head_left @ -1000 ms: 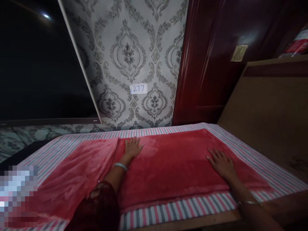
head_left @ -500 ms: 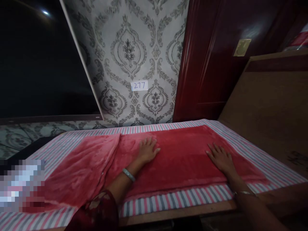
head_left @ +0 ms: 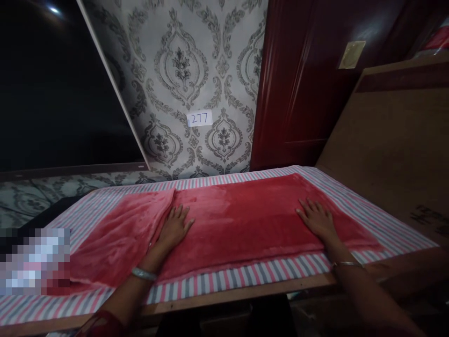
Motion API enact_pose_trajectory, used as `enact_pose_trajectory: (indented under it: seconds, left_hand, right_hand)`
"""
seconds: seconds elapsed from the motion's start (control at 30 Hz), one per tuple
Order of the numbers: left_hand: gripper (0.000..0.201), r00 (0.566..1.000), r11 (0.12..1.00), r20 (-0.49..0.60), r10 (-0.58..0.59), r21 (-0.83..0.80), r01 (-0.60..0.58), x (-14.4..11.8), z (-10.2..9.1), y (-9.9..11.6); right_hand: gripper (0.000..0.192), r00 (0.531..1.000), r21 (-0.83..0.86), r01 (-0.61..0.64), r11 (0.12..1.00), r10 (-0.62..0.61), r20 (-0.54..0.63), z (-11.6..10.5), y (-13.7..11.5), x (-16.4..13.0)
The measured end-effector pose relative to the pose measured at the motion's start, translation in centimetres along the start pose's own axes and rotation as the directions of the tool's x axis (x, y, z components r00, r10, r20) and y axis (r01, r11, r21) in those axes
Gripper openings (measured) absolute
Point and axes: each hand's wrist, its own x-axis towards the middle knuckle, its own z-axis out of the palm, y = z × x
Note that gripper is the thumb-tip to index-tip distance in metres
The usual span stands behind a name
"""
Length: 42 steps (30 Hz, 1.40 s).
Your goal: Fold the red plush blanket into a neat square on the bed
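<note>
On the red blanket (head_left: 245, 220), left hand (head_left: 174, 228) lies flat, fingers spread, gripping nothing; right hand (head_left: 316, 218) likewise flat and open. Blanket rests on striped sheet (head_left: 245, 276).

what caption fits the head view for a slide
Both hands, left hand and right hand, pressed flat on a red blanket over striped cloth.

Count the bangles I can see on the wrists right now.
2. One bangle on the left wrist beside the red blanket; one bangle on the right wrist at the blanket's near edge.
</note>
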Motion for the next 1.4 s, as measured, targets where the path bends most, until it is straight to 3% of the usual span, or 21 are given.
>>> enact_pose_trajectory:
  seconds: [0.1, 0.2, 0.33, 0.4, 0.77, 0.87, 1.0, 1.17, 1.4]
  left_hand:
    - [0.061, 0.999, 0.999, -0.029, -0.032, 0.013, 0.032, -0.5, -0.1, 0.1]
    - [0.065, 0.998, 0.999, -0.054, -0.044, 0.028, 0.046, -0.9, -0.4, 2.5]
    - [0.063, 0.973, 0.973, 0.013, 0.228, -0.046, -0.228, -1.6, 0.0, 5.9]
    - [0.063, 0.960, 0.958, 0.021, 0.278, -0.076, -0.276, -2.1, 0.4, 6.5]
    - [0.064, 0.999, 1.000, -0.032, -0.012, 0.004, 0.013, -4.6, 0.1, 2.9]
    - [0.053, 0.993, 0.995, -0.098, 0.073, -0.068, -0.080, -3.6, -0.1, 3.3]
    - [0.032, 0.958, 0.941, -0.179, 0.223, -0.216, -0.260, -0.3, -0.1, 4.6]
    - [0.018, 0.965, 0.949, -0.189, 0.182, -0.223, -0.223, 2.9, 0.3, 5.7]
    - [0.019, 0.964, 0.949, -0.144, 0.225, -0.191, -0.250, 2.5, 0.2, 5.7]
  right_hand:
    - [0.061, 1.000, 0.006, 0.006, 1.000, -0.005, -0.008, -0.1, 0.0, 0.0]
    - [0.061, 1.000, 0.009, 0.004, 1.000, -0.004, -0.001, -0.4, -0.1, -0.1]
    - [0.062, 1.000, 0.014, -0.012, 1.000, 0.012, 0.025, -0.7, -0.3, -0.3]
    - [0.061, 1.000, 0.014, -0.011, 1.000, 0.010, 0.027, -0.8, -0.3, -0.3]
    - [0.062, 1.000, 0.007, 0.006, 1.000, -0.006, 0.028, -0.6, 0.0, -0.1]
    - [0.062, 1.000, 0.013, -0.002, 1.000, 0.002, 0.009, -0.4, 0.0, -0.1]
    - [0.061, 1.000, 0.017, 0.005, 1.000, -0.005, 0.006, -0.5, 0.0, -0.2]
    - [0.061, 1.000, 0.004, -0.002, 1.000, 0.002, 0.016, -0.8, -0.2, -0.3]
    - [0.061, 1.000, 0.008, -0.008, 1.000, 0.008, 0.024, -0.8, -0.2, -0.4]
